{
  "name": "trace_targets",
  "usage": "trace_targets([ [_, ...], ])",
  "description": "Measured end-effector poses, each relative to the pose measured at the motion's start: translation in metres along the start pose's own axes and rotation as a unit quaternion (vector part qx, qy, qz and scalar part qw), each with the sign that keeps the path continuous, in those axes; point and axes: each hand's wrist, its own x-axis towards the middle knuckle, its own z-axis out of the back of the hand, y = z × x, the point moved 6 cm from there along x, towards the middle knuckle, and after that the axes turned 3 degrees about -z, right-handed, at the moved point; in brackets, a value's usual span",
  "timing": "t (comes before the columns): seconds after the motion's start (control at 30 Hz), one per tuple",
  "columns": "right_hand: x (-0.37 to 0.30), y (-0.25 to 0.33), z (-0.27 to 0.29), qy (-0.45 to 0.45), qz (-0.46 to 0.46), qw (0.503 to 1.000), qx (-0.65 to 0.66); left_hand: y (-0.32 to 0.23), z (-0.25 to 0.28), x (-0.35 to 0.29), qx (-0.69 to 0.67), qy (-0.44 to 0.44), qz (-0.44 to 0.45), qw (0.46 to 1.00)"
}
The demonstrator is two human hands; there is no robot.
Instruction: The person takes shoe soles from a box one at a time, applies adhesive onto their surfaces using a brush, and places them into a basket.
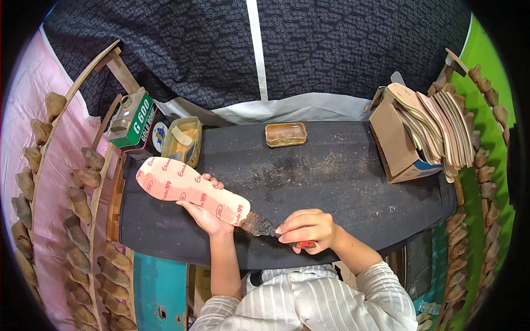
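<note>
My left hand point(208, 218) supports a pale pink shoe insole point(187, 185) with red print, its thumb and fingers closed around the edges. The insole slants over the table, with its wider end at the upper left. In my right hand point(312, 229) is a brush point(258, 225) with a red handle and dark, crusted bristles. The bristle end meets the insole's narrower right end; whether it presses on top or at the edge, I cannot tell. My right fingers wrap around the handle and hide part of it.
A cardboard box point(395, 146) stuffed with insoles stands at the right. A small amber tray point(285, 134) lies at the back. An open tub point(185, 144) and a green can point(132, 121) stand at the left. Racks of wooden shoe lasts point(83, 176) flank the black-covered table point(342, 193).
</note>
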Motion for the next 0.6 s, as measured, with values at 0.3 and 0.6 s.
trace_targets([
  [0.3,0.004,0.005,0.008,-0.049,-0.007,0.998,0.041,-0.006,-0.001,-0.002,0.000,-0.003,-0.006,1.000],
  [0.6,0.004,-0.012,0.047,-0.189,-0.099,0.968,-0.135,0.008,-0.001,-0.014,0.054,-0.021,0.067,0.996],
])
